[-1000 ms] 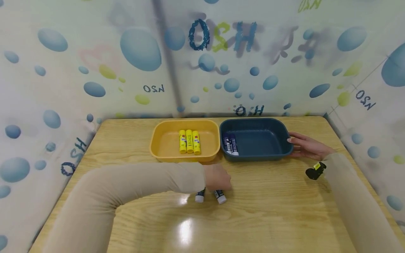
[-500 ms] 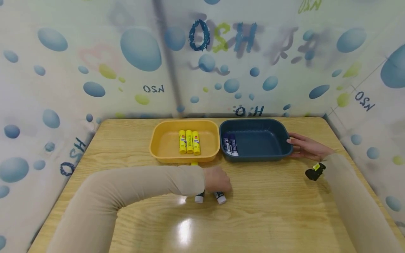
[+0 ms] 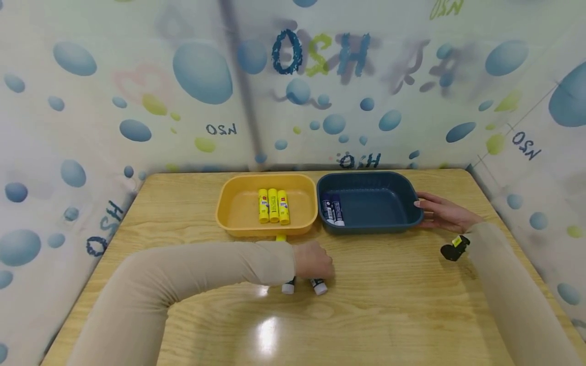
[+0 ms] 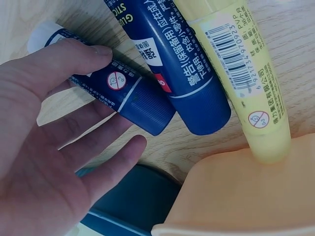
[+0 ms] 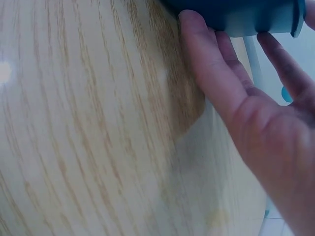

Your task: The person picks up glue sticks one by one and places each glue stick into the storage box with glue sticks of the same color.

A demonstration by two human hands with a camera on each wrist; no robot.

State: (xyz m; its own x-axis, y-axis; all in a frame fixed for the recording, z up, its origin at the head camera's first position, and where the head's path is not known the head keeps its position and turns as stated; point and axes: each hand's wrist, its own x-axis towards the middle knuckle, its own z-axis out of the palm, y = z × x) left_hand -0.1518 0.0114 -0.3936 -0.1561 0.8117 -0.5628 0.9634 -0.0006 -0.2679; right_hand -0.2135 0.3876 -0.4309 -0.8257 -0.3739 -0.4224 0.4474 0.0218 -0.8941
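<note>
My left hand (image 3: 314, 260) is low over the table in front of the two bins. In the left wrist view it pinches a dark blue glue stick (image 4: 147, 109), thumb across the barrel and fingers behind it. Beside that lie a second blue glue stick (image 4: 204, 110) and a yellow glue stick (image 4: 248, 73); my sleeve covers much of them in the head view. My right hand (image 3: 446, 212) holds the right end of the dark blue bin (image 3: 373, 227), thumb at the rim and fingers against the outer wall (image 5: 231, 19).
A yellow bin (image 3: 238, 227) stands left of the blue one, with several yellow glue sticks (image 3: 273, 206) inside. Two blue glue sticks (image 3: 338, 211) lie at the blue bin's left end. A patterned curtain (image 3: 320, 117) hangs behind the wooden table (image 3: 366, 315).
My left forearm has shifted slightly down in the head view, and a yellow glue stick's end now shows above the sleeve. The right hand stays at the blue bin.
</note>
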